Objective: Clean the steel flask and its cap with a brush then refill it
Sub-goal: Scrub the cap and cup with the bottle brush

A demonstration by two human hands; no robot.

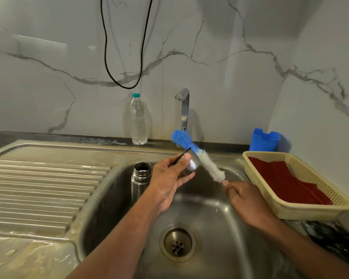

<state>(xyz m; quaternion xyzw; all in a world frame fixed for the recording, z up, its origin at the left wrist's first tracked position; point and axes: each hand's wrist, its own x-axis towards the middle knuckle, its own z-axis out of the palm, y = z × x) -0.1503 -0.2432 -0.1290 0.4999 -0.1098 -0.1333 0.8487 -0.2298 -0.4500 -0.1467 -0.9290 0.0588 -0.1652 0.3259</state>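
Reaching in from the lower edge over the sink (220,214), both forearms angling toward the middle. Left hand (169,178) turned palm-up and inward, curling thumb and fingers round the steel cap (192,165), holding it tilted with its dark rim facing up-left. Right hand (248,200) lying lower and to the right, back of the hand toward the camera, pinching the brush (197,158) at its lower end between thumb and fingers. Brush slanting up-left from that grip, white bristles passing just behind and touching the cap, blue bristle tip poking out beyond it in front of the tap (183,109).

Flask (140,178) standing upright and open-mouthed in the sink, at the left wall of the basin, just beside the left wrist.

Brush handle hidden inside the right fist. Cap's inside not showing; most of its body covered by the left fingers. Lower part of the flask cut off behind the left forearm. Whether the flask is holding water, impossible to tell. Right fingertips slightly blurred.

Standing behind the sink, a capped plastic bottle (138,121); sitting to the right, a basket (302,210) with a red cloth (284,180).
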